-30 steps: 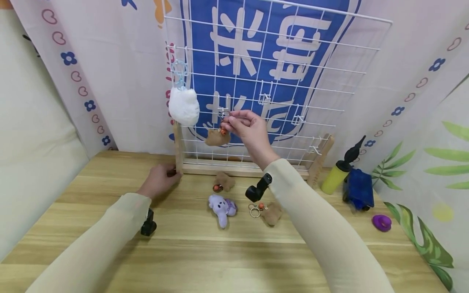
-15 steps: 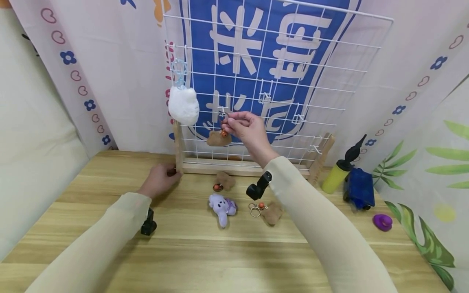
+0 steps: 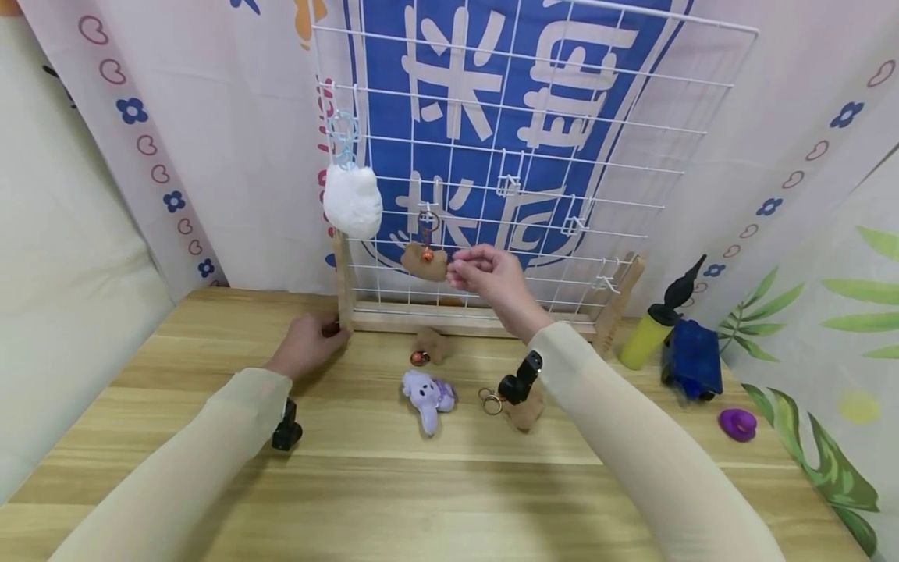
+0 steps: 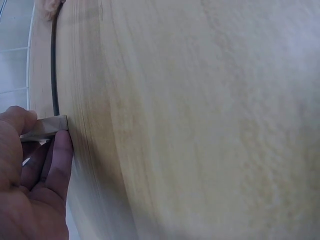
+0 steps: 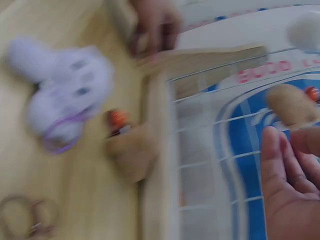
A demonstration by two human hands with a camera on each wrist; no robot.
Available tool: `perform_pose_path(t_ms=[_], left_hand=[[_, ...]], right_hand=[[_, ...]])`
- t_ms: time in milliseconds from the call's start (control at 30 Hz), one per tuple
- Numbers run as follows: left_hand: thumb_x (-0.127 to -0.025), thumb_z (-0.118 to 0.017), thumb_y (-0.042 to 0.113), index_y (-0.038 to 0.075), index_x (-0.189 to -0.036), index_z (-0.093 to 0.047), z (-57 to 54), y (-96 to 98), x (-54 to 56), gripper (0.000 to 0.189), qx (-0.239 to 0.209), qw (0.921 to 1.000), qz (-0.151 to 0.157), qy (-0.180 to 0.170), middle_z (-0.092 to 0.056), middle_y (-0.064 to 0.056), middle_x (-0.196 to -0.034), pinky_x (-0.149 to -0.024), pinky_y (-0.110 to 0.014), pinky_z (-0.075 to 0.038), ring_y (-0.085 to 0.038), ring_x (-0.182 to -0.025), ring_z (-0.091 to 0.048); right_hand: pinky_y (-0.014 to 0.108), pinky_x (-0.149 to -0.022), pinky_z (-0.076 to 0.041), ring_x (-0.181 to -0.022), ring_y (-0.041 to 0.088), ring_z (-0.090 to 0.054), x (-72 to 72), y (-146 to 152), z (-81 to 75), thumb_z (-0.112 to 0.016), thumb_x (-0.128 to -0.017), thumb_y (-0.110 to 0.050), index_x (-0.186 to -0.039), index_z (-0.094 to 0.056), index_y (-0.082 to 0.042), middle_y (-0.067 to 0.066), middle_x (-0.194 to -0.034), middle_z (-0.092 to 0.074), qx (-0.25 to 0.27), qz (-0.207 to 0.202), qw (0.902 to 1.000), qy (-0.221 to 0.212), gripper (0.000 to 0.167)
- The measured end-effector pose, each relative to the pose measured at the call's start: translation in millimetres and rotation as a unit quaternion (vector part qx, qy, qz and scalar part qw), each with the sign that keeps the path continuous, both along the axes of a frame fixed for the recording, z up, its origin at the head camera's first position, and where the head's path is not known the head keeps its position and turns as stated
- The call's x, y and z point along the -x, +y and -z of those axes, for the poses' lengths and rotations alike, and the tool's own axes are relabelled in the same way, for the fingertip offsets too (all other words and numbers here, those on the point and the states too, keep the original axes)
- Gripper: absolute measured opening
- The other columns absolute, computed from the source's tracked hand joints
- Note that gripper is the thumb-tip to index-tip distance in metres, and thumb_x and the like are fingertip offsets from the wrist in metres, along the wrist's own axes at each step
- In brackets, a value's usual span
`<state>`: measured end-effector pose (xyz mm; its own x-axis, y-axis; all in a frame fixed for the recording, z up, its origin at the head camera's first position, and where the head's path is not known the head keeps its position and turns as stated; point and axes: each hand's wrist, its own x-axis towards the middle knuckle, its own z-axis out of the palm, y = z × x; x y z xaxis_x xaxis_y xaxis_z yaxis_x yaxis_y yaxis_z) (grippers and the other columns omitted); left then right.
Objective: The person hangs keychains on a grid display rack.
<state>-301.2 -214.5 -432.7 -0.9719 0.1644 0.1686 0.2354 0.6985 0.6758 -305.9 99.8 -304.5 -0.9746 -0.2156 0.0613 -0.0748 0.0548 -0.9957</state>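
Observation:
A brown plush keychain (image 3: 424,263) with an orange bell hangs by its ring from a hook on the white wire grid (image 3: 485,168). My right hand (image 3: 497,282) is just right of it, fingers loosely bent, fingertips at the plush's edge; the right wrist view shows a gap between thumb and index finger. My left hand (image 3: 307,346) pinches the end of the grid's wooden base (image 4: 47,125) between thumb and fingers. Below lie a brown plush keychain (image 3: 433,344), a lilac plush (image 3: 427,398) and another brown keychain (image 3: 525,410), partly hidden by the right wrist camera.
A white plush (image 3: 353,201) hangs from the grid's left side. Bare hooks (image 3: 508,185) sit farther right. On the table's right side stand a yellow pump (image 3: 644,341), a blue toy cart (image 3: 693,359) and a purple hat-shaped piece (image 3: 737,424).
My right hand has let go of the keychain's ring and moved down and right. The keychain now hangs from the hook by itself. My left hand has stayed at the wooden base.

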Motion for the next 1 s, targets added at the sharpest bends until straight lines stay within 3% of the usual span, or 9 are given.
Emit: perform_pose_path(t_ms=[133,267,433,567,833,1000], left_hand=[[-0.103,-0.063,0.013,-0.014,-0.125,-0.066,-0.1,1.2,1.1,0.035,-0.001,1.0,0.004,0.003,-0.072,-0.033,-0.119,-0.093,-0.054,-0.06,-0.042,-0.109,-0.071],[-0.102,-0.063,0.013,-0.014,-0.125,-0.066,0.5,1.8,1.5,0.035,0.002,0.9999,0.007,0.007,-0.073,-0.032,-0.119,-0.093,-0.054,-0.06,-0.041,-0.109,-0.071],[-0.102,-0.062,0.013,-0.013,-0.128,-0.065,1.6,0.1,0.7,0.037,0.003,1.0,0.006,0.004,-0.071,-0.033,-0.122,-0.095,-0.055,-0.06,-0.042,-0.112,-0.07],[-0.103,-0.061,0.013,-0.013,-0.129,-0.064,1.6,0.1,0.1,0.037,0.003,1.0,0.004,0.0,-0.071,-0.033,-0.124,-0.096,-0.055,-0.06,-0.041,-0.112,-0.07],[-0.102,-0.062,0.012,-0.013,-0.128,-0.065,-0.6,0.5,-1.8,0.036,0.003,1.0,0.003,0.001,-0.071,-0.033,-0.123,-0.096,-0.055,-0.059,-0.041,-0.112,-0.07],[-0.102,-0.063,0.013,-0.014,-0.127,-0.066,-3.5,1.6,-3.7,0.036,0.001,1.0,0.001,0.001,-0.072,-0.033,-0.121,-0.094,-0.054,-0.06,-0.04,-0.109,-0.071]], right_hand=[[0.045,-0.106,-0.058,-0.102,0.025,-0.073,-7.1,14,31.8,-0.063,-0.102,-0.004,-0.129,-0.062,0.007,0.026,-0.123,-0.07,-0.098,-0.051,0.9936,-0.024,0.029],[0.047,-0.102,-0.06,-0.108,0.038,-0.07,-19.4,24,65.4,-0.063,-0.101,-0.004,-0.129,-0.062,0.008,0.027,-0.121,-0.069,-0.19,-0.123,0.9734,-0.034,0.03],[0.031,-0.084,-0.062,-0.093,0.02,-0.068,-30.4,30,93.9,-0.066,-0.098,-0.003,-0.126,-0.065,0.007,0.016,-0.11,-0.07,-0.268,-0.187,0.944,-0.048,0.029],[0.022,-0.077,-0.055,-0.092,0.013,-0.062,-34.4,30,104.7,-0.071,-0.097,-0.008,-0.126,-0.067,0.004,0.012,-0.109,-0.07,-0.297,-0.218,0.9289,-0.041,0.031],[0.021,-0.085,-0.052,-0.1,0.013,-0.062,-38.9,30,108.3,-0.074,-0.095,-0.011,-0.127,-0.068,0.002,0.014,-0.115,-0.071,-0.3,-0.252,0.9199,-0.002,0.035],[0.019,-0.085,-0.053,-0.096,0.012,-0.061,-42.2,28,112.6,-0.076,-0.092,-0.007,-0.121,-0.068,0.003,0.013,-0.109,-0.069,-0.294,-0.24,0.925,0.006,0.031]])
